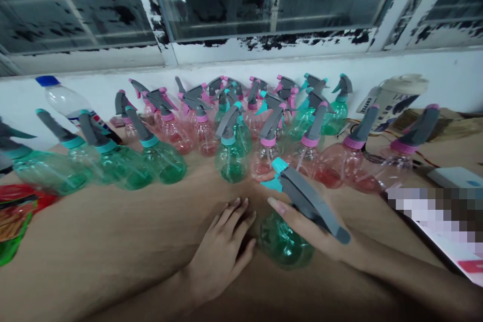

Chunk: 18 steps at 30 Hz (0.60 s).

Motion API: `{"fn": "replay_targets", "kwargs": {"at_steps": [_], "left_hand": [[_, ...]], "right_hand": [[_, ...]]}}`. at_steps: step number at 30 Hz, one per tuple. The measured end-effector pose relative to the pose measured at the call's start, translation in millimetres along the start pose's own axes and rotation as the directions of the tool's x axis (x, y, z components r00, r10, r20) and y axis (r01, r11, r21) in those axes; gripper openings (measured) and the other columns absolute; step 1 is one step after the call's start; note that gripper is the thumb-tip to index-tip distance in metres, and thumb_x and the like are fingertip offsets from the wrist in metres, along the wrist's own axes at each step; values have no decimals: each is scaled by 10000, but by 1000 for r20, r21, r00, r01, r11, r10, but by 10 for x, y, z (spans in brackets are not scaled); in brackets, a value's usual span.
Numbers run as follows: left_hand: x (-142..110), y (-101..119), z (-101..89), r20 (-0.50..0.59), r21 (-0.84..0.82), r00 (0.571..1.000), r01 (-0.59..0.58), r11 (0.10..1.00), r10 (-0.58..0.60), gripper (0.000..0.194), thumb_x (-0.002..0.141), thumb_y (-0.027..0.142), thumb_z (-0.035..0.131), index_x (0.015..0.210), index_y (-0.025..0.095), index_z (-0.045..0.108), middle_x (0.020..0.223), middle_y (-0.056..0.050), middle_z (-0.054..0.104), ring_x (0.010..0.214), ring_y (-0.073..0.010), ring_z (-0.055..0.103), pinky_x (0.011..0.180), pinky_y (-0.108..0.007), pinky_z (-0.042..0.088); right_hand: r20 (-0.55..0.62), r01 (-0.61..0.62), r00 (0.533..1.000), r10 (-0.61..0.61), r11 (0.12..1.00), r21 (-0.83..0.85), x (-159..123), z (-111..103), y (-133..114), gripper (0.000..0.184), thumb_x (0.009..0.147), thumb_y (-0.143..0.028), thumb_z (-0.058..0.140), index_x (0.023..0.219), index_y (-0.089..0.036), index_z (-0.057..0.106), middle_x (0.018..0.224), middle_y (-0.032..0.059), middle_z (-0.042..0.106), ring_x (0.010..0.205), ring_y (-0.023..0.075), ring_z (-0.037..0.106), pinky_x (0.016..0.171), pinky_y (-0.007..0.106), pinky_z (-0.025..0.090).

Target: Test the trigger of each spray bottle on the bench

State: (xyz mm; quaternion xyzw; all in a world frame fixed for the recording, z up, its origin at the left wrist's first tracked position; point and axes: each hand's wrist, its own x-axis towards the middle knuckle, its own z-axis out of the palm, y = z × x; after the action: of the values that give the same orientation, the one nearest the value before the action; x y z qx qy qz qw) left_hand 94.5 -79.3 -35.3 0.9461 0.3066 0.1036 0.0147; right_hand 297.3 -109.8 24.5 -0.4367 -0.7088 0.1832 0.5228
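My right hand (324,245) is wrapped around the neck of a green spray bottle (285,247) with a grey and teal trigger head. The bottle stands near the front of the table, its nozzle pointing forward and left; some of its neck and trigger is hidden by my fingers. Just left of it, my left hand (222,249) lies palm down on the tabletop (124,231), fingers stretched and slightly spread, holding nothing. Ahead of both hands stand another green spray bottle (231,163) and a pink spray bottle (266,153).
Several green spray bottles (166,163) and pink ones (334,166) stand in rows toward the wall. A blue-capped plastic bottle (68,98) leans at the left, above a red and green packet (17,226). At right are a paper cup (400,100) and a partly blurred flat object (449,236).
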Motion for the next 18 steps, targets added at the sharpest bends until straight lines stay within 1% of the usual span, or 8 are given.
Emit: {"fn": "replay_targets", "kwargs": {"at_steps": [4, 7, 8, 10, 12, 14, 15, 18], "left_hand": [[6, -2, -4, 4, 4, 1000, -6, 1000, 6, 411, 907, 264, 480, 1289, 111, 484, 1382, -158, 472, 1319, -305, 376, 1037, -507, 397], [3, 2, -8, -4, -7, 1000, -6, 1000, 6, 408, 911, 270, 472, 1295, 131, 479, 1391, -143, 466, 1321, -296, 374, 1037, -504, 396], [3, 4, -11, -1, -7, 1000, -4, 1000, 4, 409, 913, 273, 471, 1297, 135, 476, 1395, -140, 462, 1322, -294, 371, 1038, -501, 395], [3, 11, -17, 12, -6, 1000, 4, 1000, -4, 409, 913, 275, 471, 1297, 136, 475, 1401, -138, 455, 1327, -292, 365, 1043, -497, 390], [6, 17, -25, 30, -3, 1000, 5, 1000, -5, 413, 910, 269, 476, 1298, 127, 473, 1403, -143, 452, 1329, -295, 361, 1049, -499, 382], [10, 21, -34, 45, 6, 999, 2, 1000, -3, 422, 906, 258, 481, 1303, 115, 468, 1400, -152, 452, 1328, -301, 362, 1053, -506, 374], [12, 22, -38, 48, 11, 999, 2, 1000, -2, 425, 905, 254, 482, 1304, 111, 465, 1398, -156, 453, 1325, -301, 366, 1052, -507, 375], [15, 21, -41, 29, 7, 1000, 0, 1000, -1, 422, 903, 258, 483, 1302, 122, 467, 1397, -151, 455, 1320, -295, 374, 1044, -502, 388]], "right_hand": [[13, -38, 999, 38, 999, 24, -8, 10, 30, 313, 805, -226, 599, 1109, -292, 575, 792, -27, 626, 658, 151, 609, 655, 306, 522], [48, -73, 996, 71, 997, 39, 14, -6, 5, 211, 805, -230, 596, 1011, -277, 599, 662, -57, 564, 522, 125, 536, 580, 296, 500], [53, -74, 996, 72, 996, 43, 23, -13, -8, 172, 807, -230, 596, 973, -274, 602, 650, -61, 552, 504, 118, 521, 564, 290, 491], [55, -62, 997, 60, 997, 39, 42, -25, -36, 137, 810, -218, 585, 939, -264, 594, 708, -51, 576, 535, 117, 540, 577, 287, 486], [59, -39, 998, 37, 999, 27, 61, -35, -59, 156, 812, -201, 572, 959, -252, 578, 814, -23, 615, 653, 137, 595, 650, 298, 492], [82, -29, 996, 26, 999, 33, 78, -44, -73, 144, 816, -199, 564, 954, -243, 567, 866, -6, 631, 746, 153, 618, 696, 303, 489], [94, -32, 995, 28, 999, 40, 85, -49, -77, 117, 821, -209, 564, 933, -241, 564, 857, -6, 632, 752, 154, 618, 689, 299, 487], [103, -47, 994, 44, 999, 28, 91, -61, -82, 12, 842, -253, 558, 842, -242, 554, 743, -30, 598, 648, 129, 585, 606, 270, 470]]}}
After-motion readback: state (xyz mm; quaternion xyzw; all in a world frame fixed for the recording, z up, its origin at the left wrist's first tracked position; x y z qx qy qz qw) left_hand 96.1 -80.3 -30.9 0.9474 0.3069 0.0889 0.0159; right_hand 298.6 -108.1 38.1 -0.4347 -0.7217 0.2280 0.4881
